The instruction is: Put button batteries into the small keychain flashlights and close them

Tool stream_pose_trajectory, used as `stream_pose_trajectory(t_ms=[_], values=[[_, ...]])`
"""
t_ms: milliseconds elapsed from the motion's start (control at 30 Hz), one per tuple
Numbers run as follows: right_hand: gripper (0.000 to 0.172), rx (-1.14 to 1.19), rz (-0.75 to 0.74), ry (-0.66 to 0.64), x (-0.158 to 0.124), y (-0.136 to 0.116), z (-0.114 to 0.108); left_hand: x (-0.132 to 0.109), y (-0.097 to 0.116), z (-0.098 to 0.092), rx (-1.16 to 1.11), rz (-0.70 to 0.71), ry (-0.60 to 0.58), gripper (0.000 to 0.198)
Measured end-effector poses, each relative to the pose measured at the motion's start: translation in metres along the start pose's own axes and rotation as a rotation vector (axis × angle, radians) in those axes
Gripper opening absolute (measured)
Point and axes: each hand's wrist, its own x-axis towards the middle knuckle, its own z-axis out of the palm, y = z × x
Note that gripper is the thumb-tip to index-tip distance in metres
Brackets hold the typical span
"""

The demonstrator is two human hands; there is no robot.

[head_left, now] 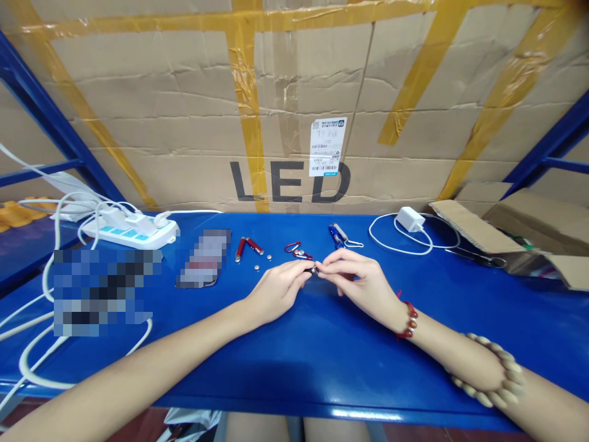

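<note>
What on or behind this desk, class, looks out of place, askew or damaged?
The white cables look untidiest: they loop and cross in a tangle around the power strip at the left. Behind the desk, the carton is creased, and its white label sits slightly tilted, overlapping the printed D. I see no spill.

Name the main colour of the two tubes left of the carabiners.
Red; the tubes show best in the head view.
</note>
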Motion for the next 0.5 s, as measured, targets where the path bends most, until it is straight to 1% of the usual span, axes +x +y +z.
stream_pose_trajectory(t_ms=[500], values=[[0.017, 0.029, 0.022, -0.004, 0.001, -0.0014, 0.0001, -0.0001, 0.0028, -0.0028, -0.009, -0.006, -0.032, 0.029]])
